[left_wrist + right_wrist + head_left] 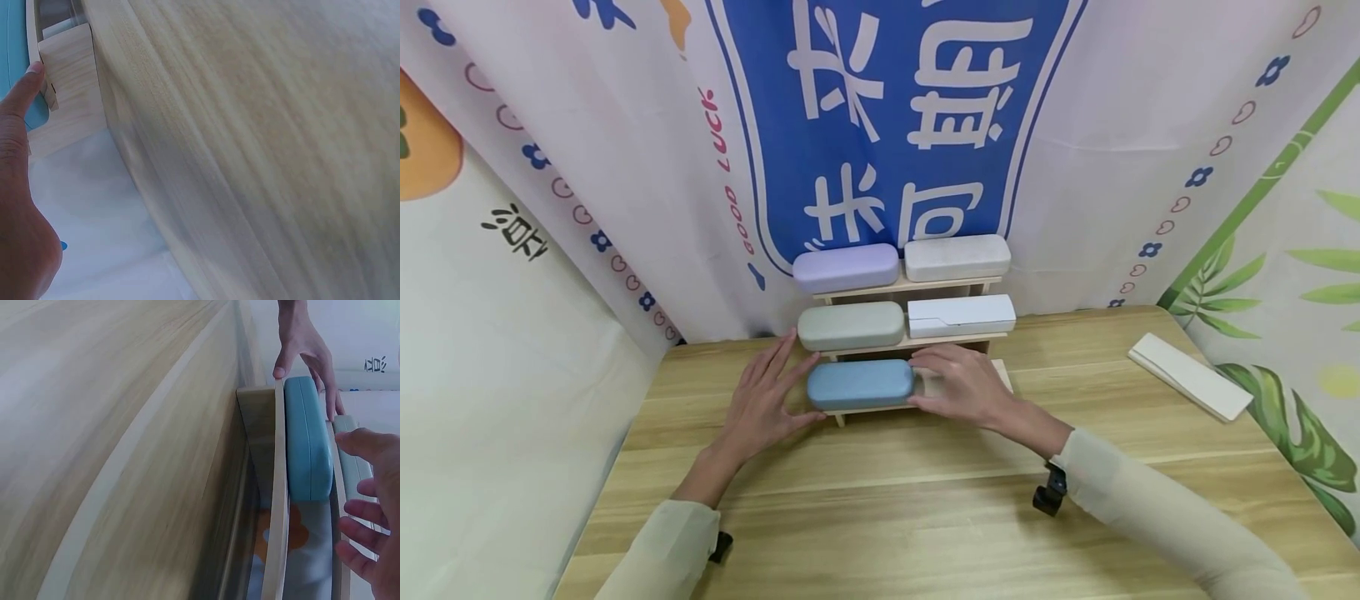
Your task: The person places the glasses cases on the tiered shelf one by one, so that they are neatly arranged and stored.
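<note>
A blue glasses case (861, 382) lies on the lowest tier of a three-tier wooden rack (880, 408). My left hand (765, 404) is at its left end, fingers spread; in the left wrist view the thumb (24, 87) touches the shelf's front edge. Beside the right end is my right hand (962, 383), thumb and fingers parted. In the right wrist view, the right-hand fingers (362, 531) are curved slightly and do not wrap the blue case (307, 440). Whether a fingertip touches it is hard to tell.
A grey-green case (852, 326) and a white case (961, 316) occupy the middle tier. Above them sit a lilac case (846, 267) and a pale grey case (957, 257). Far right on the wooden table (925, 517) lies a flat white case (1189, 377). A printed curtain hangs behind.
</note>
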Action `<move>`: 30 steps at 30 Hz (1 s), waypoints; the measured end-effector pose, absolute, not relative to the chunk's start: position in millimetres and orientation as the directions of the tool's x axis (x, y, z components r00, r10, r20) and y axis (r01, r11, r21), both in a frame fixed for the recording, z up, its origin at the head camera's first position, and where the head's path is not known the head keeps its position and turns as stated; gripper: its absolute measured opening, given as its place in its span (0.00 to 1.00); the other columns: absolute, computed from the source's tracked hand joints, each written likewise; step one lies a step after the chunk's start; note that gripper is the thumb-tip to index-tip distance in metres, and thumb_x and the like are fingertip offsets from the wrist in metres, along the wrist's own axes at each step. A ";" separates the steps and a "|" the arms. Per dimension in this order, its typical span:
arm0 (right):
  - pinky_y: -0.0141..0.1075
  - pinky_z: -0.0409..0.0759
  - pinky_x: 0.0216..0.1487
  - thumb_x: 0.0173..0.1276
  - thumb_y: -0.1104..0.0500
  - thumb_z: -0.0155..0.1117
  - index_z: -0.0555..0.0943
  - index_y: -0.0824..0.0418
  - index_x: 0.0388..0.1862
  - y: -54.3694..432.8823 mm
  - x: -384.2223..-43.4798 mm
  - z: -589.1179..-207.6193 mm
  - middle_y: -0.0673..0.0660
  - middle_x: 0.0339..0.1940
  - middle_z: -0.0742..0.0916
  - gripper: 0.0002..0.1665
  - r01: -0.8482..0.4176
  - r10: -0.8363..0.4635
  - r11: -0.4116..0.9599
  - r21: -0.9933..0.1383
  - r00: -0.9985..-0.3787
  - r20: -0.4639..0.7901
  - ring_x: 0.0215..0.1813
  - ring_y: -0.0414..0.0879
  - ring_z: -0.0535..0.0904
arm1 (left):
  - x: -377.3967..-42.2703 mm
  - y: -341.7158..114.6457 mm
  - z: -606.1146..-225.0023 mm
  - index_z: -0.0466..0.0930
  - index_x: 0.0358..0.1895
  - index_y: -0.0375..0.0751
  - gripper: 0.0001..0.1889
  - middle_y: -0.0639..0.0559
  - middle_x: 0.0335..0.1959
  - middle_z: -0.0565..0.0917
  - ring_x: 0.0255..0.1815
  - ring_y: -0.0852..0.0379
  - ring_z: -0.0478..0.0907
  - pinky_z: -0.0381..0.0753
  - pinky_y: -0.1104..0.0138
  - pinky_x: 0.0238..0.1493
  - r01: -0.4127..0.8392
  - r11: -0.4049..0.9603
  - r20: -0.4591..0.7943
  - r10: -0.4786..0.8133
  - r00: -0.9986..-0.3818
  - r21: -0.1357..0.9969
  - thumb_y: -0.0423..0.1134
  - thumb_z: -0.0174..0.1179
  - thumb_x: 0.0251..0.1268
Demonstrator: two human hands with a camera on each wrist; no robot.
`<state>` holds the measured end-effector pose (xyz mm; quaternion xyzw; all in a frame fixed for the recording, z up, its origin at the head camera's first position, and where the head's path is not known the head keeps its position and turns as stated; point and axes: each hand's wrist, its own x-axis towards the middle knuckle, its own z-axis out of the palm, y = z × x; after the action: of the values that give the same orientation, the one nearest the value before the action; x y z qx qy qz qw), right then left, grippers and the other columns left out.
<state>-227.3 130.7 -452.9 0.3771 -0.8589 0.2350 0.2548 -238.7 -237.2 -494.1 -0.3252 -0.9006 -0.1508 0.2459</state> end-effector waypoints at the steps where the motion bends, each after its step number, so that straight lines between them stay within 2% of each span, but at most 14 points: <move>1: 0.45 0.90 0.53 0.51 0.46 0.89 0.91 0.62 0.50 133.9 -226.9 -452.7 0.57 0.52 0.93 0.31 -0.769 -0.527 0.602 -0.215 -0.585 0.617 0.56 0.53 0.89 | -238.7 -237.2 -493.9 0.73 0.78 0.50 0.56 0.38 0.86 0.57 0.83 0.35 0.57 0.63 0.34 0.76 0.659 0.743 0.540 0.511 -0.669 0.113 0.60 0.86 0.39; 14: 0.50 0.89 0.54 0.49 0.49 0.89 0.90 0.63 0.53 176.9 -223.2 -451.6 0.59 0.52 0.92 0.34 -0.776 -0.501 0.594 -0.211 -0.562 0.658 0.54 0.56 0.90 | -237.8 -237.3 -493.0 0.73 0.78 0.49 0.57 0.35 0.84 0.60 0.83 0.35 0.57 0.63 0.35 0.76 0.662 0.740 0.546 0.511 -0.665 0.114 0.59 0.87 0.37; 23: 0.47 0.91 0.43 0.45 0.51 0.91 0.90 0.66 0.50 204.9 -222.5 -450.4 0.61 0.49 0.93 0.35 -0.756 -0.469 0.623 -0.200 -0.566 0.678 0.47 0.56 0.92 | -238.3 -237.0 -493.2 0.73 0.78 0.49 0.57 0.34 0.84 0.60 0.82 0.34 0.58 0.63 0.34 0.76 0.667 0.737 0.549 0.512 -0.660 0.114 0.59 0.87 0.37; 30: 0.49 0.91 0.41 0.44 0.51 0.90 0.90 0.66 0.51 229.6 -221.5 -451.4 0.63 0.49 0.93 0.35 -0.729 -0.445 0.652 -0.211 -0.592 0.672 0.47 0.59 0.91 | -238.3 -237.3 -494.1 0.73 0.78 0.50 0.57 0.36 0.85 0.59 0.82 0.35 0.58 0.63 0.36 0.76 0.662 0.741 0.545 0.512 -0.663 0.110 0.61 0.86 0.38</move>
<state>-221.5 229.6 -451.4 0.3413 -0.8593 0.2402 0.2956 -238.3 -237.3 -494.1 -0.3265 -0.8994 -0.1511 0.2484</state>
